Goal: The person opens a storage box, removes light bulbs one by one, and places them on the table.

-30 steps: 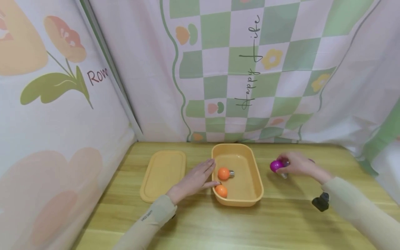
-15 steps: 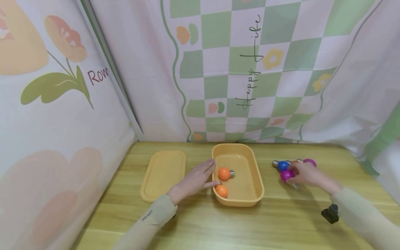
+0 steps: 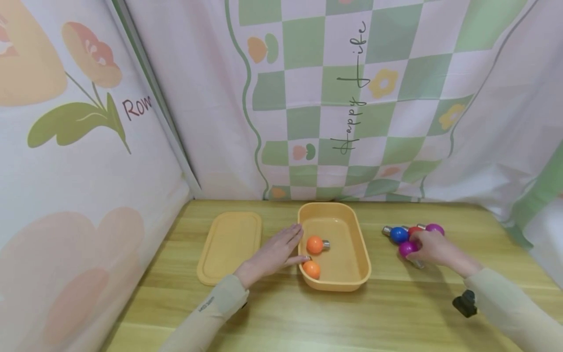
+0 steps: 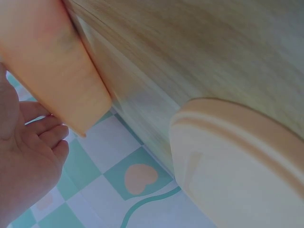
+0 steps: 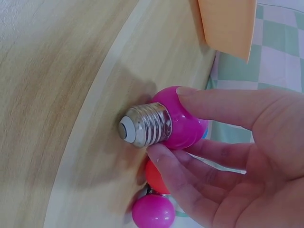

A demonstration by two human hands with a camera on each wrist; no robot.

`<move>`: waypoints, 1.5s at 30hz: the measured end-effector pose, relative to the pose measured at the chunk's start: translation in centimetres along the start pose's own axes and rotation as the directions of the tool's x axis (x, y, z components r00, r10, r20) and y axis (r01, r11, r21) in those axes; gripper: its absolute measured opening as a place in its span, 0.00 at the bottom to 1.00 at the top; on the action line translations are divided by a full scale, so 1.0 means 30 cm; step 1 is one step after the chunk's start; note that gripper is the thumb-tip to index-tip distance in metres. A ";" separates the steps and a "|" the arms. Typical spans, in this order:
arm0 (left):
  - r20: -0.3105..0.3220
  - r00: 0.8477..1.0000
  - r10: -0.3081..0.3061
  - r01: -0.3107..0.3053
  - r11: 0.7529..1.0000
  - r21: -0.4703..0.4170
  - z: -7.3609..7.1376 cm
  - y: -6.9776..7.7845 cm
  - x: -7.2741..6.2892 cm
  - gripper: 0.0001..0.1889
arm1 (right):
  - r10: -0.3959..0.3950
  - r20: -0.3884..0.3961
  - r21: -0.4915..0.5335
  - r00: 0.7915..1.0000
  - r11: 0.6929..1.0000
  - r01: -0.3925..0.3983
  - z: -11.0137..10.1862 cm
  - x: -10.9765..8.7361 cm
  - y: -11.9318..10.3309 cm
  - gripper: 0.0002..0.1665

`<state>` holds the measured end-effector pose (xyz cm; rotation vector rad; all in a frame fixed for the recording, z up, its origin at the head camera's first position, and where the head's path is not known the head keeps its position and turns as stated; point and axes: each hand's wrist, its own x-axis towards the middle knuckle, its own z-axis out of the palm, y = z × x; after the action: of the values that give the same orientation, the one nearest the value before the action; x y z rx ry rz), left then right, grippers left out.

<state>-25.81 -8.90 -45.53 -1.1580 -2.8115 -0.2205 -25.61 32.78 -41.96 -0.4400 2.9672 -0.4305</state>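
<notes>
Purple round bulb (image 5: 183,121) — right hand (image 3: 433,247) pinches it, relaxed left hand (image 3: 273,252) touches smooth tub (image 3: 343,261).

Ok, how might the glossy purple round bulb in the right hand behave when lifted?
The purple bulb may slip, given its glossy surface; it could roll if set down, being round; it seems stiff, showing no dent under the fingers.

Red bulb (image 3: 414,231) partly hidden, lettering (image 3: 205,304) on the left sleeve (image 3: 228,294) illegibly small.
</notes>
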 end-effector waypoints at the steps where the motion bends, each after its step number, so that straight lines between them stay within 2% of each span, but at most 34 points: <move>1: 0.000 1.000 0.000 0.000 1.000 -0.001 0.000 0.000 0.000 0.42 | 0.005 0.001 0.000 1.000 1.000 -0.005 0.000 0.000 0.001 0.22; 8: 0.007 1.000 -0.006 0.006 1.000 -0.022 -0.004 0.001 -0.001 0.43 | 0.003 -0.010 -0.020 1.000 1.000 -0.003 0.004 0.001 0.008 0.21; 16: 0.028 0.999 -0.023 0.024 0.999 -0.035 -0.007 0.002 -0.003 0.42 | 0.013 0.007 0.004 1.000 1.000 -0.013 0.000 0.001 0.015 0.21; 30: 0.029 0.999 -0.024 0.025 0.999 -0.040 -0.005 -0.002 0.001 0.43 | 0.042 0.051 -0.002 0.998 0.999 -0.042 -0.023 -0.007 0.028 0.31; 34: 0.029 0.999 -0.025 0.026 0.999 -0.038 -0.005 -0.001 -0.001 0.42 | 0.058 0.077 0.015 0.995 0.998 -0.059 -0.014 -0.010 0.027 0.31; 39: 0.035 0.999 -0.025 0.027 0.999 -0.042 -0.009 0.003 -0.002 0.42 | 0.037 0.046 0.031 0.998 0.999 -0.038 0.008 -0.013 0.033 0.25; 45: 0.035 0.999 -0.024 0.025 0.999 -0.024 -0.010 0.004 -0.003 0.42 | 0.015 0.004 0.009 1.000 1.000 -0.015 0.025 -0.005 0.044 0.25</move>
<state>-25.65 -8.91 -45.23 -1.1438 -2.8623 -0.2402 -25.71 33.83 -43.04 -0.4175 2.9617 -0.4401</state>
